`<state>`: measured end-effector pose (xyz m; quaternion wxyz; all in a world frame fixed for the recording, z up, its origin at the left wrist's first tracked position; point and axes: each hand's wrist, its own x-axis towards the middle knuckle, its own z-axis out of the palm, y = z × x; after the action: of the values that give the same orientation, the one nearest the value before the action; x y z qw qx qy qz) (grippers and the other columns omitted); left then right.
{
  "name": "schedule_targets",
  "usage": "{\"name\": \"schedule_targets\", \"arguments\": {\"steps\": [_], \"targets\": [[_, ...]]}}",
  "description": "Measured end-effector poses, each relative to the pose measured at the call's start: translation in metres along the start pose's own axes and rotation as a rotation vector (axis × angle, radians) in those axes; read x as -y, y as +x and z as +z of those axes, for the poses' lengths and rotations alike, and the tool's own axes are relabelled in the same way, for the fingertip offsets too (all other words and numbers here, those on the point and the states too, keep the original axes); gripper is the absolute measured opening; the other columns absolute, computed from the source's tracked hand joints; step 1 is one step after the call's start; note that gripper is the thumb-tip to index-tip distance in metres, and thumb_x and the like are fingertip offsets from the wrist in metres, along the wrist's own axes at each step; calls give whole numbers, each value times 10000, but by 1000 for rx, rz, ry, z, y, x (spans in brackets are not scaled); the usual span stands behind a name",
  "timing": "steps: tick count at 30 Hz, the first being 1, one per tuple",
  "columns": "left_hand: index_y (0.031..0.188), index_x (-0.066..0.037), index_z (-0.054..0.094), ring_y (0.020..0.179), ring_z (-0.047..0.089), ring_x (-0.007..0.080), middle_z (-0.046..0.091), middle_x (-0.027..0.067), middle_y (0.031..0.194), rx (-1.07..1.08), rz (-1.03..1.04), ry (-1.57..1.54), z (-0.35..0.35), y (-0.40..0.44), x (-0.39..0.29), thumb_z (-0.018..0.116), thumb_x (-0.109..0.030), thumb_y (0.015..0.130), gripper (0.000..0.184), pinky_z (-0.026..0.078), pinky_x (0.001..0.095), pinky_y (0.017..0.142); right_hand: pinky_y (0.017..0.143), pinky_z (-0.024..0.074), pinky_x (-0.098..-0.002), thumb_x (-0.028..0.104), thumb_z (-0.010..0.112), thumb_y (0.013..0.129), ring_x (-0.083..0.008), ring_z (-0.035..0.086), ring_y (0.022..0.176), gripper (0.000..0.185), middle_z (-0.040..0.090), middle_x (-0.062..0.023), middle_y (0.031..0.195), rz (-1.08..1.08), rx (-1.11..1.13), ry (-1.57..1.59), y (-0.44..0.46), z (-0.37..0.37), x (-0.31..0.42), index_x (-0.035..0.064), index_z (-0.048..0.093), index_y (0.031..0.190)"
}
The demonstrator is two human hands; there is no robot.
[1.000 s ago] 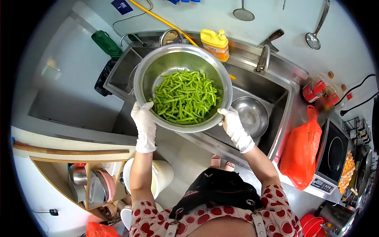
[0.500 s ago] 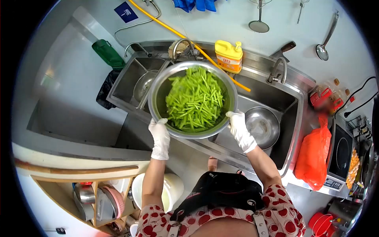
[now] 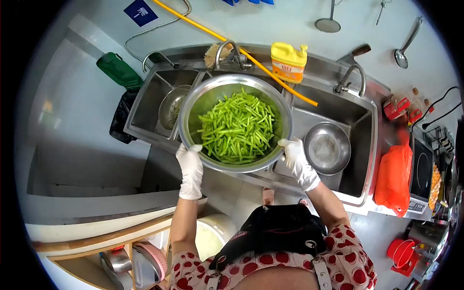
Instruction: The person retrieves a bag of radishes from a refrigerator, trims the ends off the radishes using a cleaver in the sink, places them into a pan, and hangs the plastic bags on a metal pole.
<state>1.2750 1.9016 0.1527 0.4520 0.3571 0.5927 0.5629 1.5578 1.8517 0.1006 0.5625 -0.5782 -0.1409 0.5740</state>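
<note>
Left hand (image 3: 191, 169) and right hand (image 3: 297, 163) both close over a steel bowl (image 3: 193, 110) rim; I can't read the label (image 3: 287, 72) on the yellow jug (image 3: 285, 54).

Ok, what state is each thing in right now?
Large metal bowl: lifted, open side up
Green vegetable pieces: cut, heaped inside it
Left hand: gloved, gripping its rim
Right hand: gloved, gripping its rim
Smaller bowl: open side up, in right sink
Right tap: no stream visible
Yellow bottle: upright
Red bag: bulging
Hob: on or off, can't tell
</note>
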Motion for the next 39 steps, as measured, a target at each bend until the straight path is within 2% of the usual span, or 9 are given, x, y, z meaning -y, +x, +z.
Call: {"name": "schedule_targets", "arguments": {"steps": [5,8,10,11,12,19,22,26,39], "targets": [[912,18,638,715,568,128,626,34,815,121,135,146,1,30,-66,568,79,700,231,445,239,696,342,359,-292,-19,566,790,-188,495,420,105,566,-117,641,103,43,199,-2,29,-18,-87,570,871],[918,23,635,712,566,130,619,37,817,160,212,320,23,28,-123,591,11,729,194,441,247,658,393,380,-289,24,609,805,-189,503,505,104,545,-90,658,175,57,288,-4,45,-2,-70,578,838],[897,8,632,657,549,111,611,32,791,134,152,264,38,26,-151,606,-40,752,155,421,235,566,395,375,-287,32,618,813,-178,483,500,96,530,-81,658,219,96,261,-5,51,19,-52,572,813],[870,-16,624,550,503,84,595,23,738,155,179,317,38,34,-159,614,-63,760,120,353,210,458,392,440,-287,17,593,822,-228,552,498,170,583,-160,716,245,150,318,6,50,18,-130,562,903],[835,-40,616,454,408,54,557,4,672,131,195,360,42,33,-171,621,-64,758,81,261,194,400,408,451,-291,17,590,822,-233,555,506,162,581,-154,710,268,149,371,0,55,33,-122,561,899],[712,-71,554,415,335,58,451,-27,572,125,312,364,57,28,-223,641,-60,747,94,230,210,396,432,473,-279,-12,541,849,-219,555,559,96,543,-134,743,225,292,476,6,67,76,-88,515,901],[656,-92,495,402,347,74,422,-21,539,133,341,373,61,27,-239,643,-58,745,176,241,221,400,383,379,-234,-46,546,836,-155,456,479,61,497,-81,703,237,291,511,-5,73,97,-26,497,804],[642,-88,474,397,347,88,428,-2,528,110,376,403,65,22,-251,644,-53,741,200,243,230,407,383,365,-231,-56,534,832,-157,448,477,67,484,-80,711,237,303,513,-11,76,109,-23,486,800],[717,-58,561,449,372,59,469,-26,574,48,474,378,64,6,-252,618,-59,762,72,281,216,436,557,535,-296,-84,535,829,-195,559,619,69,527,-104,811,194,424,537,1,67,109,-42,500,869]]}}
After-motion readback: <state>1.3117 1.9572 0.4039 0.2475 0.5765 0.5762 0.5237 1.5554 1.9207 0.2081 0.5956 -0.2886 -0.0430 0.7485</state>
